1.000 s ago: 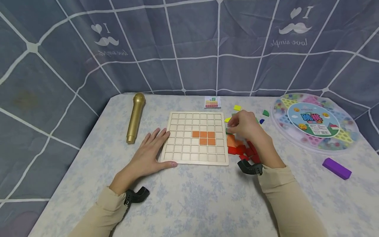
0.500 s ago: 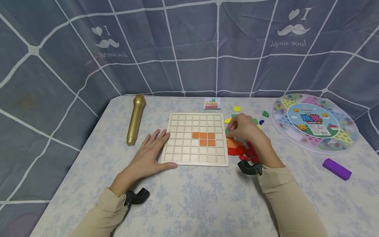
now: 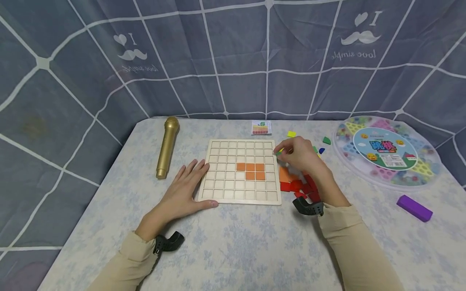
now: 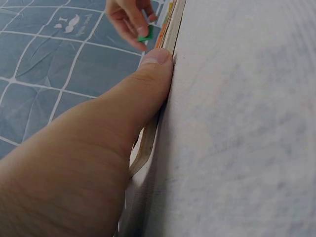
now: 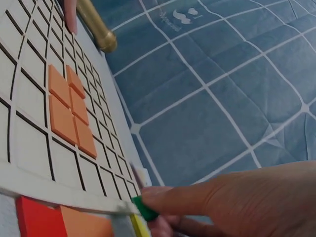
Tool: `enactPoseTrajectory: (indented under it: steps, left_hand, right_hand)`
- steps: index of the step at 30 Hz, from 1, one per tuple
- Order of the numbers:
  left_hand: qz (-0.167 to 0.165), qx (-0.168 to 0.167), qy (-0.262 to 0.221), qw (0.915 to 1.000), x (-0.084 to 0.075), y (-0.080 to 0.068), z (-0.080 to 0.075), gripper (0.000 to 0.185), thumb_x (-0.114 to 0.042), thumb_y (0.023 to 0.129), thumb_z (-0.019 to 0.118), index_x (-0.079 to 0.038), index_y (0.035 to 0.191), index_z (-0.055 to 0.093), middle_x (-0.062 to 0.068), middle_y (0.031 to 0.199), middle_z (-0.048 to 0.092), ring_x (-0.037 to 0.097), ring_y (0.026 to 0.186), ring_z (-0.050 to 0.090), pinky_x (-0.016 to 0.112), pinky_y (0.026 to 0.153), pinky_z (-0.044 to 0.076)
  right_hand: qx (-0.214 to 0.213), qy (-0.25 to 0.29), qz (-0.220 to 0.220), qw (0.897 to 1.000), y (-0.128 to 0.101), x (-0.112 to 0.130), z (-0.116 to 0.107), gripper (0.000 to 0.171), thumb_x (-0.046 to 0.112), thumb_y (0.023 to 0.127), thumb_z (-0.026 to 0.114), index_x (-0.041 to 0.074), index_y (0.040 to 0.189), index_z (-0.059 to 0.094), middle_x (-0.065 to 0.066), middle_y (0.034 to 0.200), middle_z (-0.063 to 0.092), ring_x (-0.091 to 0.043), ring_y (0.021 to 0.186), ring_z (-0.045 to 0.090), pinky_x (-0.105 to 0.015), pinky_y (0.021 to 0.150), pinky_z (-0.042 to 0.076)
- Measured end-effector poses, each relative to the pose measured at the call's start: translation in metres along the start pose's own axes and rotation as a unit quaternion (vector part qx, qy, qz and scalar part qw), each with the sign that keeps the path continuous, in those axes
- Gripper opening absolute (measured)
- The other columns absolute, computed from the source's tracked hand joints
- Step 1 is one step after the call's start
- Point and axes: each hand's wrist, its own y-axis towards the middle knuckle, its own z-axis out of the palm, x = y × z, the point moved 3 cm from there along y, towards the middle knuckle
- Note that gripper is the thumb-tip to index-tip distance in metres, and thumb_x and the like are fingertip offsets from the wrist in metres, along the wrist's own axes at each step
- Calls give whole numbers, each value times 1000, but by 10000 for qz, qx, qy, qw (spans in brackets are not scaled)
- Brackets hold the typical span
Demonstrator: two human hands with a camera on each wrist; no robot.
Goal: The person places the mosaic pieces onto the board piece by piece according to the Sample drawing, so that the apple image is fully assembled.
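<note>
Here the right hand [image 3: 300,154] pinches a green tile [image 5: 143,209] right of the board [image 3: 230,184]; the left hand [image 3: 183,189], grip released, touches its left edge

Left hand [image 3: 183,188], right hand [image 3: 300,155]: bare. Left sleeve [image 3: 125,260], right sleeve [image 3: 358,244]: long, plain beige cloth, creased toward ends. Left wrist device [image 3: 170,242]: black, bent like elbow pipe. Right wrist device [image 3: 306,206]: matching black, same curved form, small holes visible.

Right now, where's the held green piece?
The right hand pinches the green piece; in the head view it is by the right edge of the board, beyond the loose orange pieces.
</note>
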Motion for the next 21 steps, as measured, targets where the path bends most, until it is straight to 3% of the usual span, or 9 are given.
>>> enactPoseTrajectory:
  steps: [4,10,16,21]
  left_hand:
    - [-7,5,-14,10000,0,-1,1,116,-65,81,80,-8,168,28,13,175,24,37,164,14,59,133,7]
    - [-31,5,6,10000,-1,-3,1,116,-65,81,80,-9,168,28,12,175,24,36,164,14,58,133,7]
    - [-9,31,75,10000,-1,0,1,116,-66,81,80,-9,168,28,12,175,24,36,164,14,58,133,8]
    - [-23,15,66,10000,-1,0,-2,116,-65,81,80,-9,168,28,13,175,24,36,164,14,58,133,7]
  right_hand:
    - [-588,383,-350,9969,1,8,7,13,11,98,75,6,108,82,-12,94,75,-26,89,66,-32,73,52]
    - [-1334,881,-505,9858,2,16,26,11,12,96,78,5,104,82,-14,92,79,-26,81,71,-31,69,53]
    - [-1438,1222,-516,9807,9,21,40,11,11,96,78,5,104,82,-14,94,81,-25,81,76,-26,72,54]
    - [-1350,1413,-675,9784,24,30,49,9,9,96,78,2,100,82,-16,88,80,-27,76,79,-20,66,55]
